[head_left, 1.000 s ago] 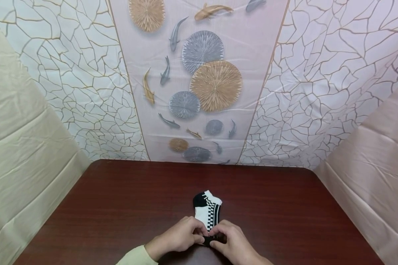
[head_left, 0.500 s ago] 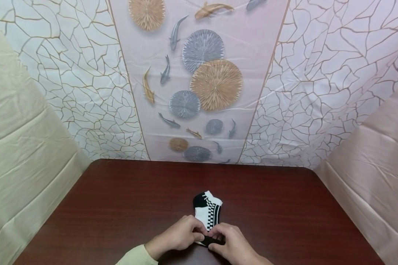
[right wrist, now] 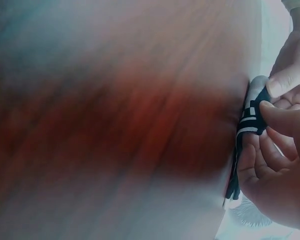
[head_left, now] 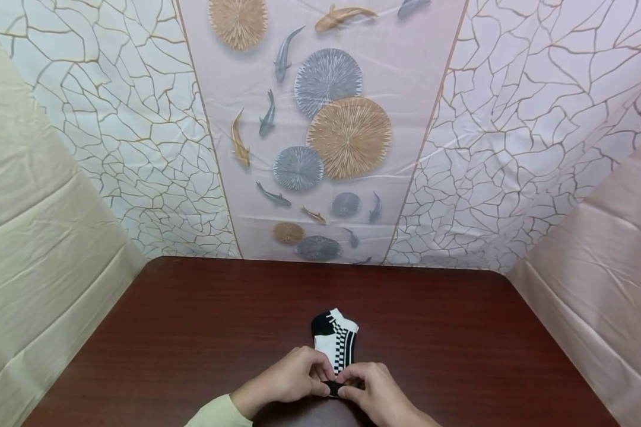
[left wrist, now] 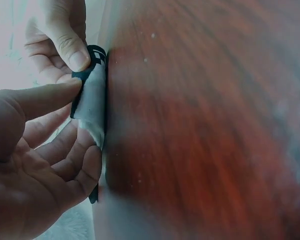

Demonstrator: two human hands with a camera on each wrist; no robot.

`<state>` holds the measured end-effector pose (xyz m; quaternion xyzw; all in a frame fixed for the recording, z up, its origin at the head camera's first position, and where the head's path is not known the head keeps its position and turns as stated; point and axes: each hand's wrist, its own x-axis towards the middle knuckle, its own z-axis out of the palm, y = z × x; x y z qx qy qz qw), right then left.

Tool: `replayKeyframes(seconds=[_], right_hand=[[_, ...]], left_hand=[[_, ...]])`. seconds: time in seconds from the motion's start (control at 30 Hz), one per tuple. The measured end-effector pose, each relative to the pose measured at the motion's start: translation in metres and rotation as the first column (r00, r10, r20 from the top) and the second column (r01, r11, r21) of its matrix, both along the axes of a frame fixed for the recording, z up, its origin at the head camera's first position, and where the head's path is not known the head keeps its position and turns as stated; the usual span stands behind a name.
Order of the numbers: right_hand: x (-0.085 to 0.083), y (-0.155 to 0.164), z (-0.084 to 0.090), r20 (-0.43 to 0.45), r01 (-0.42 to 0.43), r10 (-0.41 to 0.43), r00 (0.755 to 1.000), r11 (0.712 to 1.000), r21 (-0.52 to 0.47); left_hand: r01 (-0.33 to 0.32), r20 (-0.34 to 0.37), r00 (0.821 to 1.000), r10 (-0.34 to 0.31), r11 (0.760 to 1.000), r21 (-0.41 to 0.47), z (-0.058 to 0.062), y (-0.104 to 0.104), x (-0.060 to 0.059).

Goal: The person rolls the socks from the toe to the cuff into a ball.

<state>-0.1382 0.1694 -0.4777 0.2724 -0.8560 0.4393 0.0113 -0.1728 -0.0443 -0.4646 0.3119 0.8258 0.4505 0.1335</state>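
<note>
A black-and-white sock [head_left: 327, 350] with a checkered stripe lies on the table, its cuff and black heel pointing away from me. At its near end both hands pinch the black toe, which is folded up and over. My left hand [head_left: 298, 375] grips the left side of the toe between thumb and fingers; my right hand [head_left: 373, 388] does the same on the right. The thumbs sit close together on the black fabric in the left wrist view, with the white side of the folded sock [left wrist: 93, 100] below them. In the right wrist view the sock [right wrist: 250, 117] shows its checks at the fold.
The dark red-brown table [head_left: 219, 320] spreads around the sock. Behind it hangs a patterned cloth [head_left: 347, 136] with fish and round leaf prints. Beige cloth [head_left: 43, 255] drapes down at the left, and more cloth [head_left: 598, 267] hangs at the right.
The black toe flap between the hands has been lifted and rolled slightly, and the right hand's thumb has shifted a little on it. The rest of the sock stays put.
</note>
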Motion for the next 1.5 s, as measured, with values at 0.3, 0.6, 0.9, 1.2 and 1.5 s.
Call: replayKeyframes(seconds=[0.3, 0.6, 0.9, 1.2, 1.5], right_hand=[[-0.0006, 0.0007, 0.0011, 0.036, 0.006, -0.006, 0.999, 1.000, -0.009], [0.0028, -0.0005, -0.0032, -0.229, -0.016, 0.010, 0.973, 1.000, -0.024], [0.0016, -0.0005, -0.0051, -0.321, -0.071, 0.105, 0.941, 0.991, 0.118], [0.0004, -0.0006, -0.0054, -0.319, -0.081, 0.101, 0.942, 0.994, 0.076], [-0.0006, 0.0008, -0.0066, -0.257, -0.066, 0.075, 0.963, 0.997, 0.044]], left_hand=[[0.014, -0.036, 0.999, -0.017, 0.998, -0.060, -0.0002, -0.0003, -0.0002], [0.009, -0.011, 1.000, -0.010, 0.997, -0.072, 0.0007, 0.0005, 0.0007], [0.005, -0.012, 1.000, -0.006, 0.996, -0.093, 0.0012, 0.0004, 0.0002], [-0.007, -0.019, 1.000, 0.005, 0.994, -0.105, 0.0032, 0.0004, 0.0008], [-0.020, -0.090, 0.996, 0.011, 0.995, -0.098, 0.0036, -0.0014, -0.0001]])
